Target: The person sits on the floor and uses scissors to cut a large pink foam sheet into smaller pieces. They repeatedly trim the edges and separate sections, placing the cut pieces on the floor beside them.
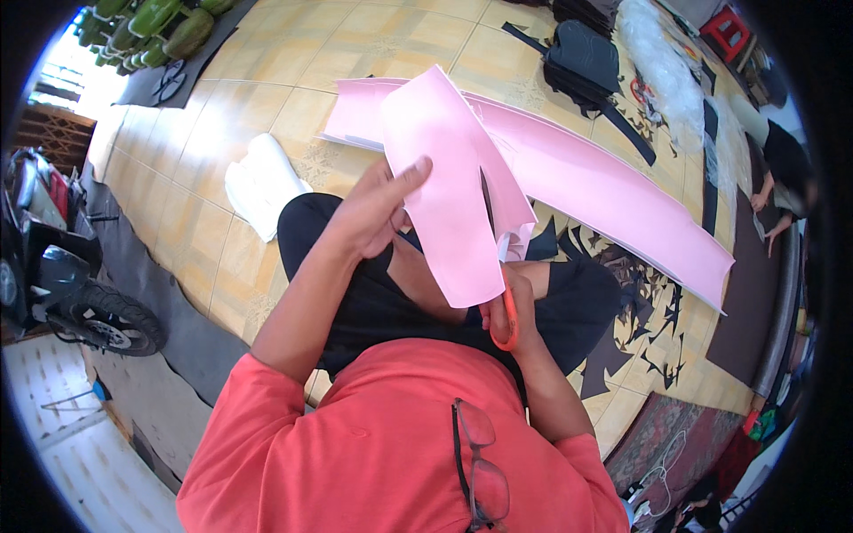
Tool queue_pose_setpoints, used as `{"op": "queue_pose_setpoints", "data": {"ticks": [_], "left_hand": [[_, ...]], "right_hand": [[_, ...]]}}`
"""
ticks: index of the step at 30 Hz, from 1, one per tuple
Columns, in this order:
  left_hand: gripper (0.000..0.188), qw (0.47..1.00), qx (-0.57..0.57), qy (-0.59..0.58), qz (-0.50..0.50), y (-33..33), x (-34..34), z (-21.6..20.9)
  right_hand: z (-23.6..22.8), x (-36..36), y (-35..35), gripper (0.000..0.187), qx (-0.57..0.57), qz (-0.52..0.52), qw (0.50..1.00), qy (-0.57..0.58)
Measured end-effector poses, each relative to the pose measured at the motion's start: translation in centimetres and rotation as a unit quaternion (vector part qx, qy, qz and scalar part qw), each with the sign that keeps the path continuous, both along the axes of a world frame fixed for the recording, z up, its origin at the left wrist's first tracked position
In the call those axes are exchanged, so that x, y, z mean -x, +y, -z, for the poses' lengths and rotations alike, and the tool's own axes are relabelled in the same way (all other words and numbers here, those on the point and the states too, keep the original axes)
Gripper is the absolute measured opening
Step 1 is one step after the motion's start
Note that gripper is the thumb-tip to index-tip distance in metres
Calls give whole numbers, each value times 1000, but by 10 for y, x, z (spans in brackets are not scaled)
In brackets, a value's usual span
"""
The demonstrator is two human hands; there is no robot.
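My left hand (378, 213) holds up a pink sheet (435, 169) over my lap, its thumb flat on the face and its fingers behind. In my right hand (526, 306) are scissors with orange handles (508, 320), at the sheet's lower right edge. A cut runs up into the sheet from there, with what looks like a dark blade in it. The strip to the right of the cut bends away. Part of the scissors is hidden by the sheet. Behind it, a long pink strip (613, 182) lies across the tiled floor.
Dark scraps (657, 306) litter the floor at my right. White cloth (262, 182) lies beyond my left knee. A black backpack (582, 62) and clear plastic wrap (662, 71) lie farther off. A motorbike (98, 311) stands left; another person (786, 173) works at far right.
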State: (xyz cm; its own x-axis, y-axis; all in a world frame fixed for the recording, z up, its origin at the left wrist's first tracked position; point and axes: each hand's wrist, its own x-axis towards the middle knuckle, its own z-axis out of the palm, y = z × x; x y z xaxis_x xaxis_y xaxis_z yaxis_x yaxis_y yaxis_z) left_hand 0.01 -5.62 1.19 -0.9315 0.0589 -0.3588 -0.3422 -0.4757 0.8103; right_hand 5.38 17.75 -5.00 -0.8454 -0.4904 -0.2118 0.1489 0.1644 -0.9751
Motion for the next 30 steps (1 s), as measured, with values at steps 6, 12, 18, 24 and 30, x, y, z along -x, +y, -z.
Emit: {"op": "queue_pose_setpoints", "data": {"ticks": [6,12,18,24,30], "left_hand": [[35,977,197,80,17,12,0,21],[34,974,211,81,23,15,-7,21],[33,971,218,86,41,14,-8,24],[31,973,200,85,80,17,-18,24],[29,963,224,82,124,8,-14,24]], "right_hand": [[53,0,-9,29,73,68,977,189],[36,-7,-15,30,64,115,989,74],[36,-5,-15,25,47,106,988,105],[39,1,-10,23,-9,67,991,117],[40,-1,-11,32,-44,110,991,57]]}}
